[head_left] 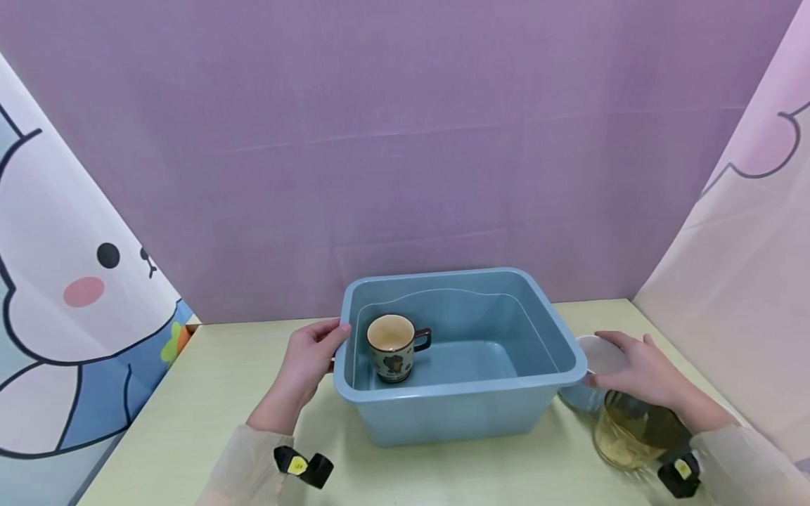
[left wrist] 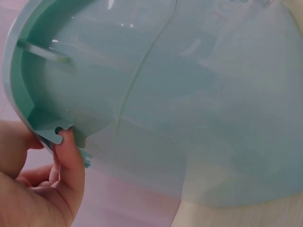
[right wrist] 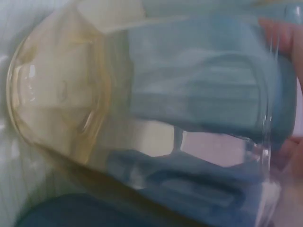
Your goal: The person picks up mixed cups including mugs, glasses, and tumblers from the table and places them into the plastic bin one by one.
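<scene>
A light blue plastic basin stands on the table, with a patterned mug upright inside it near the left wall. My left hand grips the basin's left rim. In the left wrist view, the fingers curl under that rim beside its ribs. To the right of the basin, my right hand holds a blue cup with a pale inside, fingers and thumb at its rim. Just in front of this cup sits a yellowish clear glass, which fills much of the right wrist view.
The pale table runs up to a purple cloth backdrop. A printed cartoon panel borders the left side, and a pale curtain borders the right, close to my right hand.
</scene>
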The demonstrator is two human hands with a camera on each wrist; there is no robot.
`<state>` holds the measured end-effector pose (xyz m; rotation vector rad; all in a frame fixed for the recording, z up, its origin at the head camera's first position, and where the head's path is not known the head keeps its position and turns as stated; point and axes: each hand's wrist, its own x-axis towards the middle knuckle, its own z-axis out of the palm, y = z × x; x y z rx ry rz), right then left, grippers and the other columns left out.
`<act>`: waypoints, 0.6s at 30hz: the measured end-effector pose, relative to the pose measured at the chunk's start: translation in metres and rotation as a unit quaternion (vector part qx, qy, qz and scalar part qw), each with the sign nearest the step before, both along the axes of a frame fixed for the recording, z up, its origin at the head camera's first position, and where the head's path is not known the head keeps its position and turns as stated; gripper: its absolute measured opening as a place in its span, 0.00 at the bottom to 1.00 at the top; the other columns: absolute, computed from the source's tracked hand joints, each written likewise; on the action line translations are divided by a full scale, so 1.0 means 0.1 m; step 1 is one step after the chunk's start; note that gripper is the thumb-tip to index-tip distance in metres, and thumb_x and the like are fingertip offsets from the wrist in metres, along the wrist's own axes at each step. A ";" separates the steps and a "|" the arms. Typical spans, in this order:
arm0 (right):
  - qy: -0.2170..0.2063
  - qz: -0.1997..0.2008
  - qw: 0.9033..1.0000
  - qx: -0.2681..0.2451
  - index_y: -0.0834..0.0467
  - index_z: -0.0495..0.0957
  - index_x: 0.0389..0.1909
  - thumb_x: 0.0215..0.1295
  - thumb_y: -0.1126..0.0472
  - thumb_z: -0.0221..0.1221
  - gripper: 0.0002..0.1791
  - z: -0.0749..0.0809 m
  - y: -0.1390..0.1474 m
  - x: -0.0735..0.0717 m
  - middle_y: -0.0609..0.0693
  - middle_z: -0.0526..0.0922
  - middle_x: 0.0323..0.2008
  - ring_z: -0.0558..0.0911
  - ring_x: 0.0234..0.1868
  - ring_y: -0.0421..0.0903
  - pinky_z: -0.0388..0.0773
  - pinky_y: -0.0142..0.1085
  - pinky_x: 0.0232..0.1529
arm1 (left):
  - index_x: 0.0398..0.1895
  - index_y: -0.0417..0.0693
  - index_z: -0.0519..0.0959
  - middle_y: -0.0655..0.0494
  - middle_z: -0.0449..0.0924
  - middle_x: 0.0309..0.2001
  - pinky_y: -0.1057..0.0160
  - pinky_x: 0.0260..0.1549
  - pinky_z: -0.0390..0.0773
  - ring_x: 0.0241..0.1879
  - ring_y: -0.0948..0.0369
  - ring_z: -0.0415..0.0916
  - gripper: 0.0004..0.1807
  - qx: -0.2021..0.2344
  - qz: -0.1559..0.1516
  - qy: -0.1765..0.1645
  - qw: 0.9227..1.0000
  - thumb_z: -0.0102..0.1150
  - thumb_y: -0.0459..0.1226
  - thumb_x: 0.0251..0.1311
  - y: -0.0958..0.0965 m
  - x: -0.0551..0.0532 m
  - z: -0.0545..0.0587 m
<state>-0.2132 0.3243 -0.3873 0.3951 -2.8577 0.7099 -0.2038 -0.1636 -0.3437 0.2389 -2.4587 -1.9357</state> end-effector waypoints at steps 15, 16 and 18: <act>0.024 -0.025 0.999 -0.009 0.67 0.67 0.60 0.41 0.47 0.73 0.47 0.12 -0.05 0.03 0.69 0.78 0.46 0.77 0.35 0.57 0.70 0.40 0.29 | 0.60 0.43 0.72 0.43 0.77 0.52 0.60 0.38 0.83 0.39 0.60 0.79 0.23 -0.001 -0.001 0.003 1.000 0.52 0.45 0.66 0.00 0.01 0.01; 0.027 -0.026 0.999 -0.009 0.67 0.67 0.60 0.40 0.48 0.73 0.47 0.13 -0.05 0.03 0.69 0.78 0.46 0.77 0.35 0.57 0.70 0.40 0.28 | 0.60 0.43 0.72 0.43 0.77 0.52 0.60 0.38 0.83 0.39 0.60 0.79 0.23 -0.001 -0.001 0.003 1.000 0.52 0.45 0.66 0.00 0.01 0.00; 0.033 -0.026 0.999 -0.009 0.67 0.67 0.60 0.41 0.48 0.72 0.46 0.14 -0.06 0.03 0.69 0.78 0.46 0.77 0.35 0.57 0.71 0.41 0.29 | 0.60 0.43 0.72 0.43 0.77 0.52 0.60 0.38 0.83 0.39 0.60 0.79 0.23 -0.001 -0.002 0.003 1.000 0.52 0.45 0.66 0.00 0.00 0.00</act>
